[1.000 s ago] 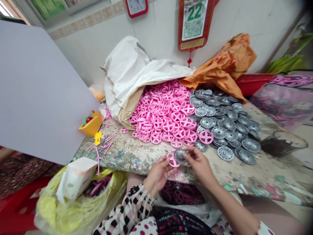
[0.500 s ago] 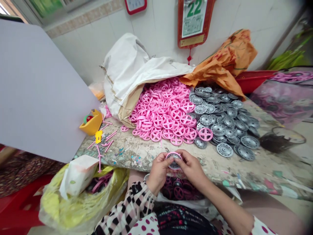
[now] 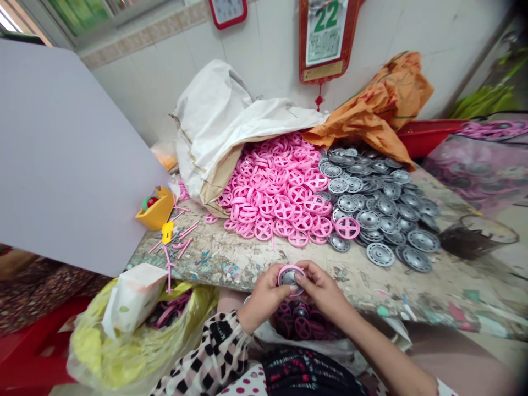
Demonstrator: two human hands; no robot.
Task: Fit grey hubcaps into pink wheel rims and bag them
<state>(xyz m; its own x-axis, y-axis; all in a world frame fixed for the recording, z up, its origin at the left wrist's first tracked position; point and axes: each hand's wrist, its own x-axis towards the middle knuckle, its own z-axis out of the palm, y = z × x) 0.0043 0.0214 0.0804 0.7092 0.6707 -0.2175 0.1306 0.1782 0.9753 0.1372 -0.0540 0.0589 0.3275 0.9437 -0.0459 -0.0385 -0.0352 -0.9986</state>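
Note:
Between my two hands is a toy wheel, a pink rim with a grey disc set in it, held just over the table's front edge. My left hand grips its left side, thumb at the lower edge. On the right side my right hand closes its thumb and fingers on it. Beyond my hands lies a heap of pink spoked rims, spilling from a white sack. To its right are piled grey discs at the mouth of an orange sack.
Below my hands an open bag of pink-and-dark wheels sits at my lap. Left of it stands a yellow plastic bag with a white box. A yellow holder and pink sticks lie on the worn table. A pale panel rises at left.
My hands and the wheel have shifted slightly down. My left thumb has moved from the disc's face toward its lower edge, so more of the grey disc shows.

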